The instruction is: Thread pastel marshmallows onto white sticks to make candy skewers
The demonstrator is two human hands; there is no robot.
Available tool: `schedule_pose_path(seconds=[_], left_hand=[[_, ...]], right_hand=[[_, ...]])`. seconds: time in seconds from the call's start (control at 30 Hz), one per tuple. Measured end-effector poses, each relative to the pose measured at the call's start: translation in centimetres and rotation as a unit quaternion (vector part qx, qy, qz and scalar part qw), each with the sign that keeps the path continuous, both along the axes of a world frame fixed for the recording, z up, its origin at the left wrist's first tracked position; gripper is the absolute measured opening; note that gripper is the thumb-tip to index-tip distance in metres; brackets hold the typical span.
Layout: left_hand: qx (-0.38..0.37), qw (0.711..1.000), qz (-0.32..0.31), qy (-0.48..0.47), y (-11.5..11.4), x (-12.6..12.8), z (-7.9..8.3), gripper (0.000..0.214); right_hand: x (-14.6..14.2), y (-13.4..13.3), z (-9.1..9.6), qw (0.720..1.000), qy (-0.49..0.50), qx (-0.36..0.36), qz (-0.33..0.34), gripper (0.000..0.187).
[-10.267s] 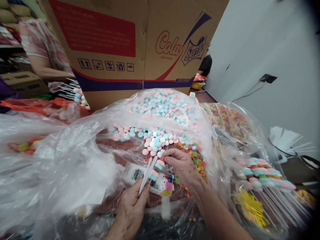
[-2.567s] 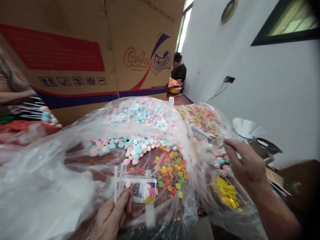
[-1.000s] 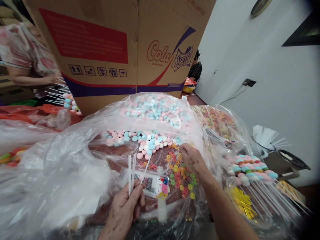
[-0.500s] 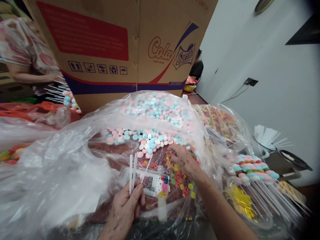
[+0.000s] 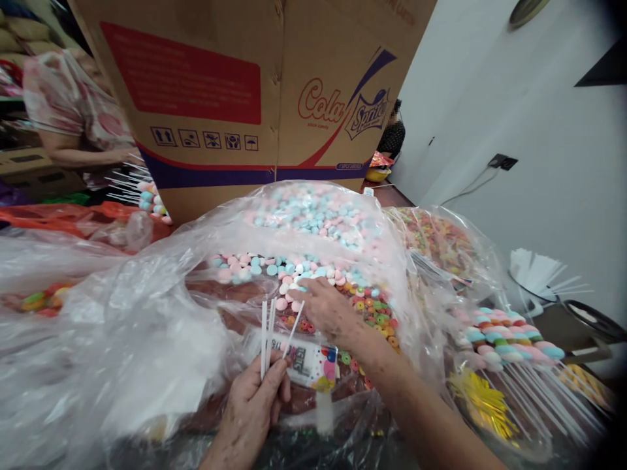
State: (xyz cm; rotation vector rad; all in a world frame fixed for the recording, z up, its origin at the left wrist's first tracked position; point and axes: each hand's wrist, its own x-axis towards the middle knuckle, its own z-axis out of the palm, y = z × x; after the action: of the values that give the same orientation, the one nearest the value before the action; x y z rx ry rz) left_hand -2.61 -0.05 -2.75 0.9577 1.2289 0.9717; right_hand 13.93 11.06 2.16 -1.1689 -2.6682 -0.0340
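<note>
My left hand is closed around several thin white sticks, which point upward and fan apart. Below and beside them lies a printed clear packet with coloured dots. My right hand reaches across from the right, fingers stretched out over pink, blue and white marshmallows; no held piece shows between them. Small coloured ring gummies lie under and beside my right wrist, partly hidden by the arm. More marshmallows show through a clear plastic bag behind the loose ones.
A large cardboard carton stands at the back. On the right are finished candy skewers, gold twist ties, a bundle of white sticks and a bag of gummies. A person works at the back left; another is behind the carton.
My right hand has moved left from the ring gummies to the marshmallows. My left hand still grips the sticks. The whole view has shifted slightly.
</note>
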Motion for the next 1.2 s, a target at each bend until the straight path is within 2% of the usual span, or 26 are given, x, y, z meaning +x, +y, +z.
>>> schedule_pose_path(seconds=[0.1, 0.2, 0.37, 0.5, 0.7, 0.77, 0.87, 0.97, 1.1, 1.2], left_hand=[[-0.002, 1.000, 0.003, 0.008, 0.0, 0.0, -0.1, 0.059], [-0.005, 1.000, 0.004, -0.010, 0.0, 0.0, 0.1, 0.059], [0.004, 1.000, 0.008, -0.016, 0.1, 0.0, 0.2, 0.053], [-0.003, 1.000, 0.019, -0.019, 0.0, 0.0, 0.0, 0.049], [-0.010, 0.999, 0.035, -0.028, 0.1, 0.3, 0.5, 0.049], [-0.007, 0.999, 0.034, -0.031, 0.1, 0.3, 0.3, 0.048], [-0.001, 0.999, 0.029, -0.032, 0.0, 0.2, -0.4, 0.046], [-0.001, 1.000, 0.014, -0.027, 0.0, 0.0, -0.8, 0.048], [0.005, 1.000, 0.015, -0.021, 0.1, 0.1, -0.1, 0.050], [0.002, 1.000, 0.017, -0.018, 0.0, 0.1, 0.5, 0.051]], right_hand=[[-0.9, 0.4, -0.2, 0.997, -0.071, 0.001, 0.020, 0.027], [0.7, 0.7, -0.6, 0.997, -0.076, -0.011, -0.006, 0.019], [4.1, 0.5, -1.4, 0.997, -0.010, -0.043, -0.067, 0.027], [4.6, -0.3, -1.4, 0.984, 0.063, -0.074, -0.149, 0.020], [4.5, -0.9, -1.0, 0.979, 0.113, -0.104, -0.134, 0.017], [4.6, -0.6, -0.9, 0.979, 0.115, -0.105, -0.131, 0.017], [4.6, 0.1, -0.9, 0.985, 0.109, -0.102, -0.090, 0.021], [4.7, 1.0, -2.1, 0.990, 0.078, -0.101, -0.064, 0.023], [5.5, 1.7, -4.3, 0.991, 0.080, -0.077, -0.075, 0.035], [5.8, 1.9, -4.5, 0.993, 0.081, -0.076, -0.043, 0.040]])
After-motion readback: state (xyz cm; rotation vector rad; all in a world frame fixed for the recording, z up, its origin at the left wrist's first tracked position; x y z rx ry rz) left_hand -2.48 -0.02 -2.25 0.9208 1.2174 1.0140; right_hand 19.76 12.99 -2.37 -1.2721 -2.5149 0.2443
